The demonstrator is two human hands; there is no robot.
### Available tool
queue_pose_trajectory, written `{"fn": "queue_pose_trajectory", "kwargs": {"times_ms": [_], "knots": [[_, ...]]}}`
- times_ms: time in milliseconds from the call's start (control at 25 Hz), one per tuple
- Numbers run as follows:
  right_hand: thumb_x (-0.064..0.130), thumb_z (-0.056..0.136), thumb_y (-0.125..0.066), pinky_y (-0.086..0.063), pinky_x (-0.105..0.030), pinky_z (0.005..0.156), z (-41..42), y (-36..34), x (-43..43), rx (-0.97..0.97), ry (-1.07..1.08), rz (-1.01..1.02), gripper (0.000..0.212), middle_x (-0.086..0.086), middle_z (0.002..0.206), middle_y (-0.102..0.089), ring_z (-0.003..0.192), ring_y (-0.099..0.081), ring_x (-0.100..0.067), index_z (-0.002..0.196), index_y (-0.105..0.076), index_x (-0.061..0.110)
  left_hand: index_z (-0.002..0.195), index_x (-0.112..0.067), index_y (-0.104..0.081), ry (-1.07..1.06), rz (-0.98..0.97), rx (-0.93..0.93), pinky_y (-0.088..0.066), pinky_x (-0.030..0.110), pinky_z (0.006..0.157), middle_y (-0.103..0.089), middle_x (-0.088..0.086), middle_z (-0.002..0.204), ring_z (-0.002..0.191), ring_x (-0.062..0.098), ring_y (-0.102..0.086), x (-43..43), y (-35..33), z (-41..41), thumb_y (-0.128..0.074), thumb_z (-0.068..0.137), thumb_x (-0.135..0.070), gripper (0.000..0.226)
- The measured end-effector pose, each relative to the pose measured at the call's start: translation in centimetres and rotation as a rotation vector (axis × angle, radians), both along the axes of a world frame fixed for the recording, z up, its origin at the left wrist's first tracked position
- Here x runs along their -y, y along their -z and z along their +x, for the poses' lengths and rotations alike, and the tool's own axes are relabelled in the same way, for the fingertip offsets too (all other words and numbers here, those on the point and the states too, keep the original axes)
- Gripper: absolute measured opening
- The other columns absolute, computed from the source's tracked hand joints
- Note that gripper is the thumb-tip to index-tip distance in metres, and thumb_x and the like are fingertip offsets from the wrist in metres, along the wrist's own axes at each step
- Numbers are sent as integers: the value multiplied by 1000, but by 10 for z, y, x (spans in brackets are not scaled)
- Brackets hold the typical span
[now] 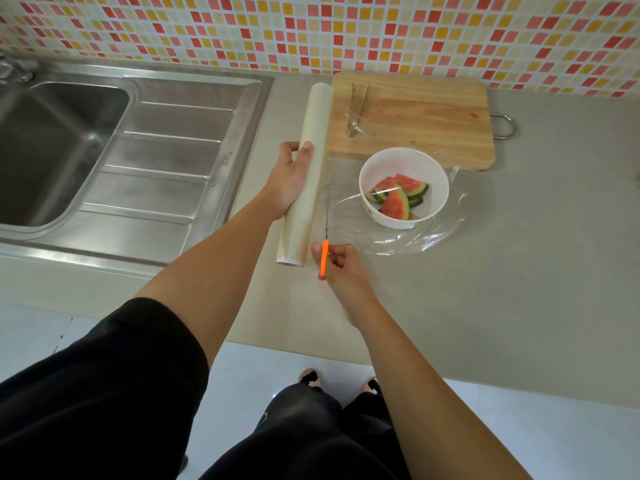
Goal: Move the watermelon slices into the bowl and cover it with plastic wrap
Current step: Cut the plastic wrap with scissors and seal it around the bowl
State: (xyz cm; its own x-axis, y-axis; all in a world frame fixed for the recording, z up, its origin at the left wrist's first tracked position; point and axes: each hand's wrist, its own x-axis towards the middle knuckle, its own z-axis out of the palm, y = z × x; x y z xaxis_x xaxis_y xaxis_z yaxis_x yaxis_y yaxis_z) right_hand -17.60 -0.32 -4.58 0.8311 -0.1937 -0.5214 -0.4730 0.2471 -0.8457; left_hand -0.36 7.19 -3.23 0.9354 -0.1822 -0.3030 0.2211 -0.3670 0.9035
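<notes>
Grey countertop (519,271) is carrying everything, with a steel sink (62,150) lying at the left and a wooden cutting board (433,133) sitting by the tiled wall. The left arm is reaching forward, its left hand (289,178) wrapping round the middle of the plastic wrap roll (313,140). A pulled-out clear film (398,237) is spreading around the white bowl (391,221), which is holding the watermelon slices (394,202) just in front of the board. The right hand (341,268), fingers curled, is gripping an orange-handled knife (324,258), its blade pointing away beside the roll.
</notes>
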Motion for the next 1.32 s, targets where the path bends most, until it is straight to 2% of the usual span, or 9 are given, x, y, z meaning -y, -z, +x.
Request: {"fn": "queue_pose_trajectory", "kwargs": {"times_ms": [200, 440, 600, 680, 800, 1000, 1320], "knots": [[50, 79, -66, -42, -21, 70, 11, -4, 2, -29, 2, -7, 42, 4, 81, -57, 65, -52, -9, 98, -52, 16, 122, -25, -37, 19, -11, -4, -52, 36, 72, -61, -1, 92, 76, 17, -59, -1, 1, 1, -36, 91, -59, 47], [43, 81, -66, -43, -20, 69, 19, -2, 2, 3, 20, -12, 36, 3, 79, -54, 64, -50, -9, 96, -50, 15, 119, -27, -37, 15, -17, 0, -52, 39, 79, -61, -1, 92, 79, 18, -59, -1, 0, 5, -36, 90, -60, 45], [47, 80, -66, -42, -21, 69, 23, -3, 4, -4, 26, -2, 43, 4, 80, -54, 66, -51, -10, 102, -51, 12, 120, -30, -36, 24, 13, -20, -52, 44, 85, -63, 4, 103, 89, 22, -61, -1, 1, 5, -35, 87, -64, 47], [49, 80, -65, -41, -20, 68, 27, -5, 6, -14, 16, -7, 46, 5, 78, -53, 66, -51, -10, 104, -51, 12, 121, -28, -36, 27, 14, -21, -51, 41, 83, -62, 3, 101, 86, 20, -60, -2, 2, 3, -34, 90, -62, 46], [48, 81, -65, -40, -19, 66, 32, -3, 6, -18, 19, -18, 44, 6, 75, -53, 63, -51, -8, 101, -51, 12, 120, -28, -36, 26, -5, -20, -50, 38, 81, -62, 0, 97, 84, 18, -59, -1, 3, 1, -34, 92, -60, 43], [43, 81, -66, -45, -23, 76, 35, 1, 8, 8, 43, -1, 30, 5, 75, -53, 62, -51, -8, 89, -49, 20, 118, -28, -38, 4, -16, -22, -51, 38, 87, -60, -3, 97, 89, 16, -60, 0, 2, 1, -34, 93, -57, 39], [48, 80, -66, -42, -23, 73, 50, 0, 8, 30, 58, -17, 35, 7, 65, -50, 57, -47, -8, 85, -51, 17, 117, -28, -38, 30, -30, -22, -49, 34, 87, -60, -6, 98, 94, 15, -59, 1, 0, -4, -35, 95, -55, 35]]}}
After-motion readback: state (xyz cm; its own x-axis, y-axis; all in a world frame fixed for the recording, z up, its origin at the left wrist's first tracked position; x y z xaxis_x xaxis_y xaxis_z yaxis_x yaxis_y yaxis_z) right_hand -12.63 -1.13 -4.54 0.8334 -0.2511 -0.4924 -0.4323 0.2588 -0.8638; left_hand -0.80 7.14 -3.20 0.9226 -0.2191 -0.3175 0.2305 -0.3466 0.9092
